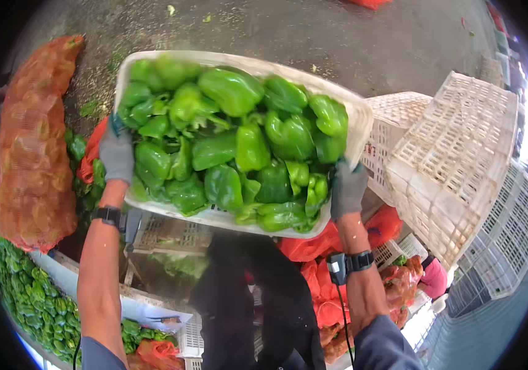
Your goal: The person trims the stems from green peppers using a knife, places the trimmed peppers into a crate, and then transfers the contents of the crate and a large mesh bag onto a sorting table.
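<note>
- In the head view, the white crate [357,129] is held out in front of the person's body, loaded to about its rim with green peppers [251,147].
- The left hand [117,151], in a grey glove, has its fingers gripping the crate's left short end; the parts tucked behind the wall are hidden.
- The right hand [348,191], gloved likewise, grips near the lower right corner, its fingers closed around the edge.
- Holding opposite ends probably shares the load between both arms and leaves the open top unblocked.
- The crate slants across the view, its right end lower in the picture; whether its underside rests on anything cannot be told.
- The peppers lie loose and jumbled; the raised walls seem to be what holds them in.
- At left, a bulging orange mesh sack [36,142] stands close to the left forearm; its netting likely keeps its contents together as one bundle.
- Lower left, a broad heap of peppers [36,308] lies beyond a pale ledge.
- At right, slatted crates [455,160] lean and overlap, perhaps grouped to save room.
- Red mesh bags [325,290] bunch below the right hand, near the person's dark-clothed legs.
- Ahead, scraps dot the grey floor [313,31].
</note>
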Tool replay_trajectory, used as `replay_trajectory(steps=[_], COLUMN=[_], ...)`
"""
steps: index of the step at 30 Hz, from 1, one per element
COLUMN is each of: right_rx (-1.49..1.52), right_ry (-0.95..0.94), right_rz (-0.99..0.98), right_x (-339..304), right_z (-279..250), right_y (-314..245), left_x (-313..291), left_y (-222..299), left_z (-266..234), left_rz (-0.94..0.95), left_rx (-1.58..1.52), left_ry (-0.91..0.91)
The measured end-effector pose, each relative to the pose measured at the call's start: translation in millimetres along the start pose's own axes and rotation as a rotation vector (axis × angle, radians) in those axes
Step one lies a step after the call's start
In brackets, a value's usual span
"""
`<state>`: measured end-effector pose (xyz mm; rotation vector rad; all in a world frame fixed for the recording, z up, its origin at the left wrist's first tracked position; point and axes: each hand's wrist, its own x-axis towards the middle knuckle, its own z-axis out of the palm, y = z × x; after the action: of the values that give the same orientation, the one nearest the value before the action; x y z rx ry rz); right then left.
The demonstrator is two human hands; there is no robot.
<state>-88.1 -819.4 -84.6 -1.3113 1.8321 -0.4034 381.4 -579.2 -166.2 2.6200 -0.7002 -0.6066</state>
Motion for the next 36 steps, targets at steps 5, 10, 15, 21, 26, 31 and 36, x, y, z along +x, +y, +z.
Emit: replay_trajectory(steps=[5, 10, 15, 21, 26, 31, 36], right_rx=[-0.364, -0.214, -0.42, -0.413, -0.463, -0.404, -0.427], right_ry=[-0.011, -0.11, -0.125, -0.114, -0.095, -0.095, -0.069], right_rz=[-0.274, -0.283, -0.235, -0.334, -0.378, -0.369, -0.438], right_x=[69.7, 154.2, 228.9, 201.6, 207.8, 205.3, 210.0], right_z=[21.3, 58.1, 61.4, 76.8, 71.1, 74.5, 69.5], right_y=[-115.2, -124.1, -94.6, -102.7, -101.9, -104.4, -96.8], left_x=[-11.0, -29.1, -31.7, -35.0, -34.7, -33.9, -36.5], left_y=[-8.1, 49.4, 99.4, 68.2, 83.8, 82.8, 87.2], left_z=[12.9, 17.6, 38.1, 34.6, 34.0, 32.8, 37.3], left_rz=[-0.014, -0.258, -0.277, -0.257, -0.243, -0.321, -0.422], left_rx=[-0.099, -0.246, -0.229, -0.116, -0.237, -0.192, -0.052], left_ry=[0.225, 0.264, 0.255, 0.267, 0.234, 0.239, 0.188])
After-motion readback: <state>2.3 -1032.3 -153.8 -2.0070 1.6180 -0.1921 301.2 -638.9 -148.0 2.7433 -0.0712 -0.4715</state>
